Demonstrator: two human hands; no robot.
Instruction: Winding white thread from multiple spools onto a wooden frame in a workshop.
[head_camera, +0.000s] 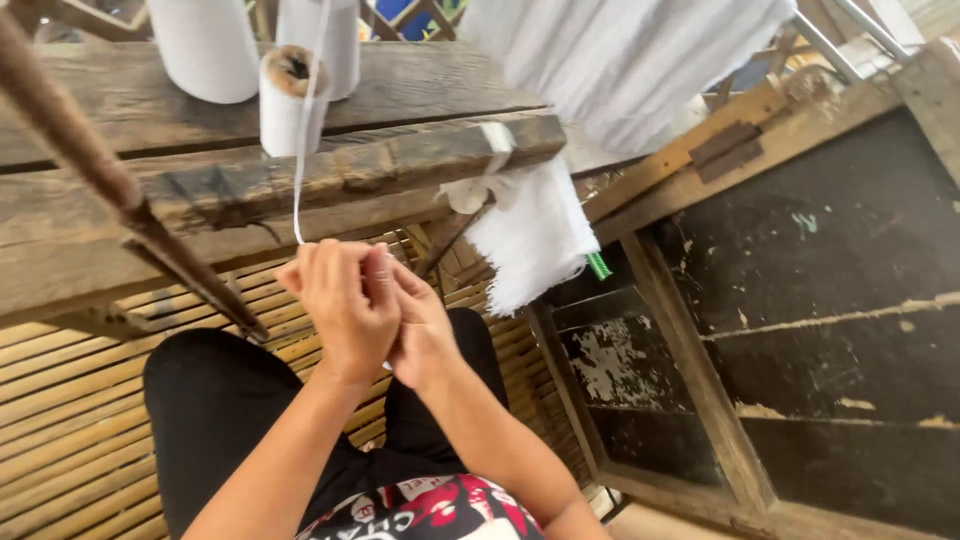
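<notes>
My left hand (340, 300) and my right hand (418, 325) are pressed together in front of me, over my lap in black trousers. Both pinch a thin white thread (302, 150) that rises from my fingers toward the top of the frame, passing a small white thread spool (288, 100) with a brown core. The spool stands on a rough wooden beam (400, 150). Whether the thread comes off that spool is not clear.
Two larger white cones (205, 45) stand on the plank behind the spool. White woven cloth (535, 235) hangs from the beam's right end, with more white warp (620, 60) above. A dark wooden rod (120, 190) slants at left. A bamboo slat floor (70, 400) lies below; dark boards are at right.
</notes>
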